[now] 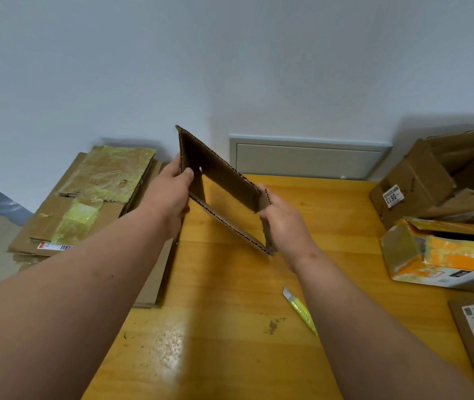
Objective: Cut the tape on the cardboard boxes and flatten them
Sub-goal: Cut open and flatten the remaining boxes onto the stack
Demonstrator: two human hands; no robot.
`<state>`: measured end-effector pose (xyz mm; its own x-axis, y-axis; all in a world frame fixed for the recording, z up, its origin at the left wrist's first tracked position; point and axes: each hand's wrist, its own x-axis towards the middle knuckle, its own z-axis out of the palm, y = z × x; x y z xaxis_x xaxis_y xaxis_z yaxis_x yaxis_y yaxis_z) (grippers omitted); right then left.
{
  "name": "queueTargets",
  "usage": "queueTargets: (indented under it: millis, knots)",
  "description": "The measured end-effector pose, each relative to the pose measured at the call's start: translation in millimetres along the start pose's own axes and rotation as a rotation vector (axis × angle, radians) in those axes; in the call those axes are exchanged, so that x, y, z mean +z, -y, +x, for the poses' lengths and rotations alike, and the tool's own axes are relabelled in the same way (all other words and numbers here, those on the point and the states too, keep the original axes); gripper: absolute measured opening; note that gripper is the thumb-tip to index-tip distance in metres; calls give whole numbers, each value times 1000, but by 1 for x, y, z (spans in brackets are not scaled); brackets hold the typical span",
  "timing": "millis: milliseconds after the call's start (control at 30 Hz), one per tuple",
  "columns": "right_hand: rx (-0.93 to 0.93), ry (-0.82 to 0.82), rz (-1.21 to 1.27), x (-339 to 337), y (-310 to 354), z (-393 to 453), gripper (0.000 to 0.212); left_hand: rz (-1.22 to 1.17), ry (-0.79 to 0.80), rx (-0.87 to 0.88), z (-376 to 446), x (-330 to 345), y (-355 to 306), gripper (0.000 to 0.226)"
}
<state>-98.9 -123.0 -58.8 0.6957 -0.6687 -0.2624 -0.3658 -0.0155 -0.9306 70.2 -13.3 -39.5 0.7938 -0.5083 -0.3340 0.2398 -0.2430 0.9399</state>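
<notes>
Cardboard is in both your hands: your left hand (172,194) grips the far-left edge of the open box (224,186), thumb inside the wall, while your right hand (285,220) pinches the near-right corner edge. Both arms are extended forward, holding it above the wooden table (230,284). The box is a hollow sleeve skewed into a parallelogram, corrugated edges facing you. Below your right forearm a yellow utility knife (300,308) lies on the table. Left of your left hand sits a stack of flattened boxes (91,197). Right of your right hand stand unflattened boxes (437,203), one wrapped in orange tape.
</notes>
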Motion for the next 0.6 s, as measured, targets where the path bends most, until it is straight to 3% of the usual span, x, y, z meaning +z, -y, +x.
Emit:
queueTargets:
  millis: [133, 233, 267, 367, 433, 533, 600]
  knots:
    - [-116, 61, -155, 13, -11, -11, 57, -240, 132, -188, 4, 0, -1, 35]
    - [-113, 159, -290, 28, -20, -18, 63, -271, 202, -237, 8, 0, 6, 74]
    - [-113, 190, -327, 34, -23, -19, 63, -194, 194, -236, 9, 1, 9, 76]
    - [-119, 297, -449, 50, -31, -20, 64, 52, 75, -183, 16, 4, 25, 33]
    - [-81, 375, -372, 54, -35, -18, 65, 79, -12, -176, 24, 1, 36, 33]
    - [54, 267, -63, 47, -38, -12, 54, 41, 13, -160, 28, -9, 43, 34]
    - [111, 69, -190, 38, -46, -4, 53, 19, 74, -171, 32, -18, 45, 37]
